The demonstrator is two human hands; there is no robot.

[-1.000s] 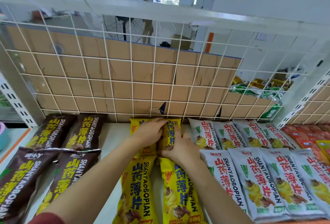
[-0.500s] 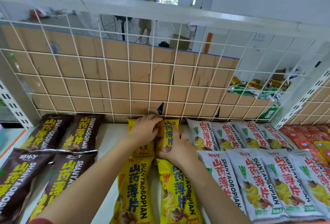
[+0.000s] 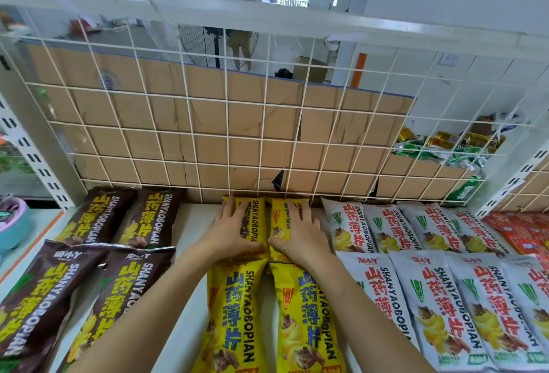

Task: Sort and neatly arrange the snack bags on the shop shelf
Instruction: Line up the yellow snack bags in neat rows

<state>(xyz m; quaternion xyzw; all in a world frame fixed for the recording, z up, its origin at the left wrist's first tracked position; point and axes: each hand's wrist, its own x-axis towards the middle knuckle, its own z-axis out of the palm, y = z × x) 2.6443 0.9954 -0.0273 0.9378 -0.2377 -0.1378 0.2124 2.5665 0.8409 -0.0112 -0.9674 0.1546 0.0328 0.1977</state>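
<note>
both hands lie flat, fingers straight: left hand [image 3: 230, 234] presses the left rear yellow bag [image 3: 255, 218], right hand [image 3: 300, 234] the right rear yellow bag [image 3: 281, 218], prob. to square the pair w/ the wire grid [image 3: 225, 123] just past the fingertips, front yellow bags [image 3: 237, 313] under the wrists.

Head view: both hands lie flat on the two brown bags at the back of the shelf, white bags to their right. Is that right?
No, the colour is wrong: the head view shows the left hand and right hand flat on two yellow bags at the back. The brown bags lie further left.
</note>
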